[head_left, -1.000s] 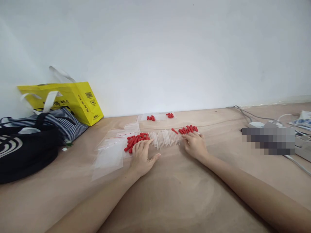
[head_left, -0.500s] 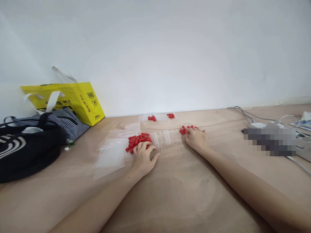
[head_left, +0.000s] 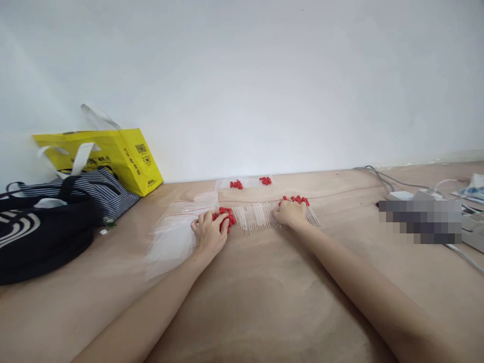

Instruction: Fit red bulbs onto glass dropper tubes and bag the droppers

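Note:
A row of thin clear plastic tubes (head_left: 257, 215) lies on the wooden table (head_left: 264, 302) in front of me. A pile of small red caps (head_left: 227, 217) sits at its left end. My left hand (head_left: 209, 234) is cupped over that pile, fingers curled around the caps. A second cluster of red caps (head_left: 298, 200) lies at the right end of the row. My right hand (head_left: 290, 214) rests there with fingers bent down onto the tubes and caps. What the right fingers hold is hidden.
Clear zip bags (head_left: 174, 237) lie left of my left hand. Another bag with red caps (head_left: 249, 182) sits near the wall. A yellow shopping bag (head_left: 109, 154) and dark striped bags (head_left: 49, 217) stand at the far left. Cables and white adapters (head_left: 412, 194) are on the right.
My left hand slid left over the red pile and curled around the caps. My right hand moved left, gathering its caps toward the tubes; more tubes now show to its right.

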### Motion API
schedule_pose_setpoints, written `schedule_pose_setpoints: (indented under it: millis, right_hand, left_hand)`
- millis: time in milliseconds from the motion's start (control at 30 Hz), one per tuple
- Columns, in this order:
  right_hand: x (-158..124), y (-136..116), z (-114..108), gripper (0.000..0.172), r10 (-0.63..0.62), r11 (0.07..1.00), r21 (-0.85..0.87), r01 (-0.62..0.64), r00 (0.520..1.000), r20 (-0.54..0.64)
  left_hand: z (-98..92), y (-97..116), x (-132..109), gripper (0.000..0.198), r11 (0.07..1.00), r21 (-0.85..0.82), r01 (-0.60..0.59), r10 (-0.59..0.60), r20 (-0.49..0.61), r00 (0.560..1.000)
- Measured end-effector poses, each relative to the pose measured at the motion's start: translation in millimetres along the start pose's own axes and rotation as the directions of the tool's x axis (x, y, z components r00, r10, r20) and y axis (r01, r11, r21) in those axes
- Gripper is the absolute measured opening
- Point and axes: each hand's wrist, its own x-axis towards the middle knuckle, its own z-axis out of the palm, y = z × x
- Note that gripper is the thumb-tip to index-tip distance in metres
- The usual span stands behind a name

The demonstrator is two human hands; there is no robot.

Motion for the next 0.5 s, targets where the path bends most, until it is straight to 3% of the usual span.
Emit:
schedule_pose_setpoints:
  millis: [167, 300, 433, 500]
  right_hand:
    - [1, -1, 2, 0.029, 0.012, 1.0, 0.002, -0.012, 1.0, -0.002]
    - [-2, -2, 1, 0.029, -0.008, 1.0, -0.007, 0.008, 0.999, -0.039]
    - [-9, -3, -2, 0.031, -0.054, 0.999, -0.013, 0.053, 0.993, -0.103]
    - [-17, -1, -2, 0.032, -0.088, 0.996, -0.008, 0.088, 0.976, -0.197]
  left_hand:
    - [8.8, 2, 1, 0.021, 0.995, 0.024, -0.099, 0.1, -0.008, 0.995]
    - [10.9, 3, 1, 0.019, 0.993, 0.014, -0.115, 0.114, 0.004, 0.993]
    - [9.3, 3, 1, 0.016, 0.994, 0.006, -0.105, 0.105, 0.016, 0.994]
    - [7.9, 4, 1, 0.014, 0.995, -0.003, -0.096, 0.096, 0.017, 0.995]
